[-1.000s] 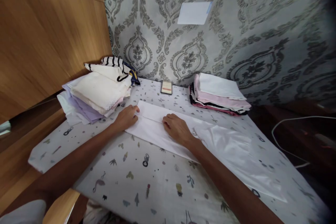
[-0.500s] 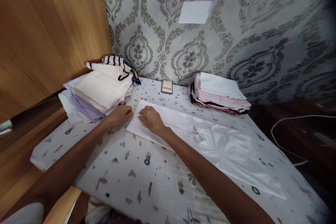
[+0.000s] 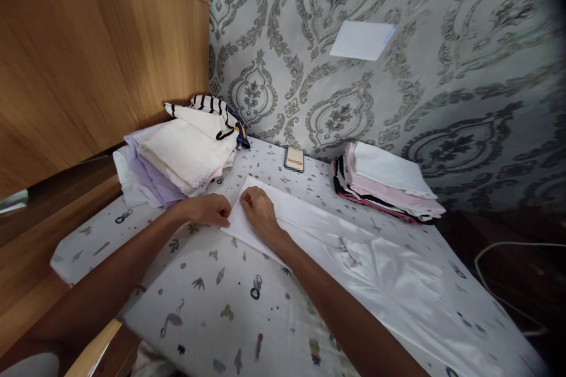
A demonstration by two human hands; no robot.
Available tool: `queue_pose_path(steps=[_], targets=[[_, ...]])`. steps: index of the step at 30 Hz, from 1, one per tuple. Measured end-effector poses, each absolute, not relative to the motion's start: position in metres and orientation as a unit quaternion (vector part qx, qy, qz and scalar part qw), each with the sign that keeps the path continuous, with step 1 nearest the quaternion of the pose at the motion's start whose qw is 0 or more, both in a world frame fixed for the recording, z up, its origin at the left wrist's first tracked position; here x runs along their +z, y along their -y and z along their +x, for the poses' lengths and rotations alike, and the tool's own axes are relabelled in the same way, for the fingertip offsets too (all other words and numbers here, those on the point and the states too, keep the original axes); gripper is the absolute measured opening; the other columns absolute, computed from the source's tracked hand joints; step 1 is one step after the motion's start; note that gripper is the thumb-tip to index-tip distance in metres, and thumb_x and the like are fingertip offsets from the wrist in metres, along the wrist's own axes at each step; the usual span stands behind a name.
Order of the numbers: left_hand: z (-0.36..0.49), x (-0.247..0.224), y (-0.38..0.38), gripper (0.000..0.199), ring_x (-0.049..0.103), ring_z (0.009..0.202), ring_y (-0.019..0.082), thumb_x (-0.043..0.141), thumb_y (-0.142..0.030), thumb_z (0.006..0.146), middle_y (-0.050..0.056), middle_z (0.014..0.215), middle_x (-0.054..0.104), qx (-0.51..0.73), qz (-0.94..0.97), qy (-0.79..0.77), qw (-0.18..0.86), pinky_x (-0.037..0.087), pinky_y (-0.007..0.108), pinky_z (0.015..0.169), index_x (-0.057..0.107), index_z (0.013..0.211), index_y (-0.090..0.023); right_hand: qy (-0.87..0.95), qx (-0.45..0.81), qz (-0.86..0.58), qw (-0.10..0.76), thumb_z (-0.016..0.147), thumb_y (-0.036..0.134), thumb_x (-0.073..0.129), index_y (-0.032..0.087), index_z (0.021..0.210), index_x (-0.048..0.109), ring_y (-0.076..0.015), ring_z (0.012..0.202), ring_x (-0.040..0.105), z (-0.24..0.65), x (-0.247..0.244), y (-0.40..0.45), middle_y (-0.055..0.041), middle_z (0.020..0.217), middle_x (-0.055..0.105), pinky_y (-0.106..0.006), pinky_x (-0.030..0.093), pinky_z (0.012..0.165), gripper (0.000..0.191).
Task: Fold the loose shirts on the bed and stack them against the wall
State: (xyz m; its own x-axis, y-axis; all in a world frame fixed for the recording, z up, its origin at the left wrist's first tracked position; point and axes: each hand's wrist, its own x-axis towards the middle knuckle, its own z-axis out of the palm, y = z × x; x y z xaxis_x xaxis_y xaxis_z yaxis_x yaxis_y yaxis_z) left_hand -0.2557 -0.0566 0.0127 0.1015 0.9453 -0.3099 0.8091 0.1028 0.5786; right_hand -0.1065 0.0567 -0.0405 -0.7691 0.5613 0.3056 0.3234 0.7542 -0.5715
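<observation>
Stretching long, white cloth (image 3: pixel 371 268), smooth, partly wrinkled

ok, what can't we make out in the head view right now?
All in the head view:
- Left grip: curled over, hiding whether it pinches any cloth.
- Right grip: covers its own contact; pinching or just pressing is unclear.
- White garment: right forearm hides part; bottom edge cuts off its far-right end.
- Small card: blurred into blocks, unreadable.
- Pale cloth: cut by bottom edge.
</observation>
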Motion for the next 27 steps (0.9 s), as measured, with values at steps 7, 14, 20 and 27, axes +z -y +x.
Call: queue_pose_path(steps=[7,14,20,27], targets=[[-0.253,0.014,0.060,0.021,0.055,0.065,0.016,0.061,-0.039,0.076,-0.001,0.064,0.061,0.091,0.615,-0.730,0.283,0.035,0.026,0.057,0.053,0.070,-0.021,0.898,0.253,-0.272,0.236,0.089,0.021,0.053,0.020,0.104,0.062,-0.0205,0.089,0.060,-0.105,-0.035,-0.071,-0.0040,0.091,0.065,-0.032,0.047,0.081,0.017],[-0.233,0.016,0.062,0.033,0.063,0.089,0.026,0.052,-0.050,0.088,0.008,0.095,0.069,0.031,0.572,-0.802,0.166,0.038,0.031,0.066,0.060,0.095,-0.019,0.884,0.243,-0.387,0.101,0.084,0.012,0.057,0.017,0.129,0.059,-0.0197,0.095,0.067,-0.125,-0.009,-0.125,-0.0121,0.130,0.061,-0.031,0.052,0.087,0.045],[-0.224,0.013,0.061,0.026,0.064,0.090,0.026,0.056,-0.047,0.084,0.007,0.090,0.069,0.029,0.548,-0.821,0.160,0.038,0.032,0.068,0.060,0.085,-0.021,0.875,0.287,-0.385,0.055,0.068,0.003,0.066,0.016,0.130,0.060,-0.0193,0.086,0.070,-0.148,-0.012,-0.136,-0.0102,0.120,0.068,-0.024,0.053,0.068,0.064],[-0.217,-0.002,0.059,0.021,0.058,0.081,0.021,0.054,-0.037,0.084,0.005,0.086,0.064,0.097,0.563,-0.810,0.132,0.033,0.031,0.065,0.051,0.071,-0.021,0.865,0.345,-0.364,0.031,0.060,0.000,0.069,0.016,0.077,0.068,-0.0208,0.063,0.067,-0.156,-0.006,-0.138,-0.0013,0.055,0.062,-0.024,0.050,0.055,0.023]])
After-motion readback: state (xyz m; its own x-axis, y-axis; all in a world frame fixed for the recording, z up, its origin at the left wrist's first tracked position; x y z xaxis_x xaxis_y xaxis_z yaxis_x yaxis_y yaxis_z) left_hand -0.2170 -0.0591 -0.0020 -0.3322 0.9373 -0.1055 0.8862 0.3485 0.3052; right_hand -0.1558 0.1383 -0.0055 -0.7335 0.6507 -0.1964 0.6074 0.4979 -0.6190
